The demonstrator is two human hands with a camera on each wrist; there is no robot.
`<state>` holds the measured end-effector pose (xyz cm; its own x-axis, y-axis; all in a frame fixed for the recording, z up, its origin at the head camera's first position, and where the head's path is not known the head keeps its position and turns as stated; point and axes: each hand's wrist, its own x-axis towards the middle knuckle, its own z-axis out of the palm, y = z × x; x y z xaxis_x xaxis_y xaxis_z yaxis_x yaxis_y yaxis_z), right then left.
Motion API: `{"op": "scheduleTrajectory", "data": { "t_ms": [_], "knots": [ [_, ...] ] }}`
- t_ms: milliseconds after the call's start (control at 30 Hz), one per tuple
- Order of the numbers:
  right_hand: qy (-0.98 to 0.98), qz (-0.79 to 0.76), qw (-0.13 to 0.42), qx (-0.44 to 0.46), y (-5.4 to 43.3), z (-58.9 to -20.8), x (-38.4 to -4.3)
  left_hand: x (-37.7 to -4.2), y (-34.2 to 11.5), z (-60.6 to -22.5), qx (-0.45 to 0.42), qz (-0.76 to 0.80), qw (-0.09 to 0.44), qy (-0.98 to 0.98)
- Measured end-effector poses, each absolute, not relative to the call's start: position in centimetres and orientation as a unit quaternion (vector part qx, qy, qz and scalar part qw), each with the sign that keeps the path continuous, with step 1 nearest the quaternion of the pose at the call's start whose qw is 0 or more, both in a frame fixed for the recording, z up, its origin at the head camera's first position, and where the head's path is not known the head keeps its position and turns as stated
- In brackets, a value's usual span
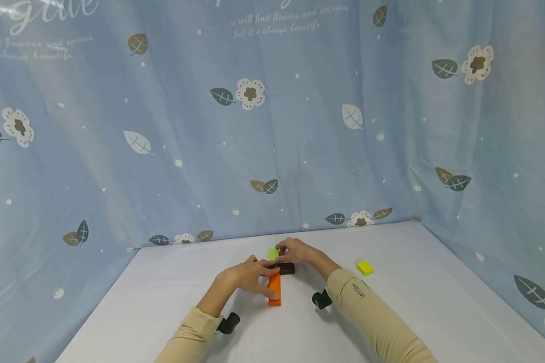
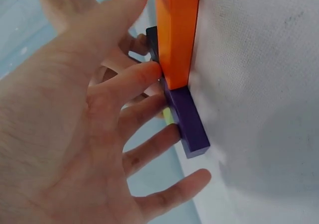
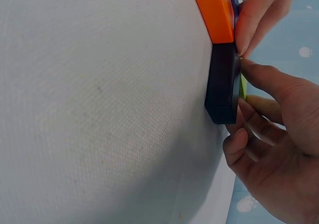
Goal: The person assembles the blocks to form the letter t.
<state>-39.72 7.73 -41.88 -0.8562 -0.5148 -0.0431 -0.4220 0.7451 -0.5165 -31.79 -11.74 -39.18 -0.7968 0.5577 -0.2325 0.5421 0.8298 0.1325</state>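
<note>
An orange bar (image 1: 274,286) lies lengthwise on the white table, its far end against a dark, purplish bar (image 1: 287,268) set crosswise. Behind the dark bar is a lime-green block (image 1: 273,254), partly covered by fingers. My left hand (image 1: 253,276) spreads over the left side, thumb at the orange bar's near end and index finger by the joint. In the left wrist view its other fingers (image 2: 154,147) reach loosely along the dark bar. My right hand (image 1: 296,250) pinches the lime-green block between thumb and curled fingers, close against the dark bar's far side.
A yellow block (image 1: 365,267) lies to the right on the table, with a bit of green (image 1: 366,284) showing past the right sleeve. Black wrist devices (image 1: 228,323) hang beside both forearms. A blue patterned curtain (image 1: 300,151) stands behind the table (image 1: 163,282).
</note>
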Motion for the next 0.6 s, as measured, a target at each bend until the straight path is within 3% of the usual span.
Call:
{"op": "scheduleTrajectory", "data": {
  "t_ms": [600],
  "knots": [
    [0.922, -0.287, 0.065, -0.251, 8.6, -40.9, -38.8, -31.9, -12.0, -39.5, 0.3, 0.045, 0.128, 0.944]
  ]
}}
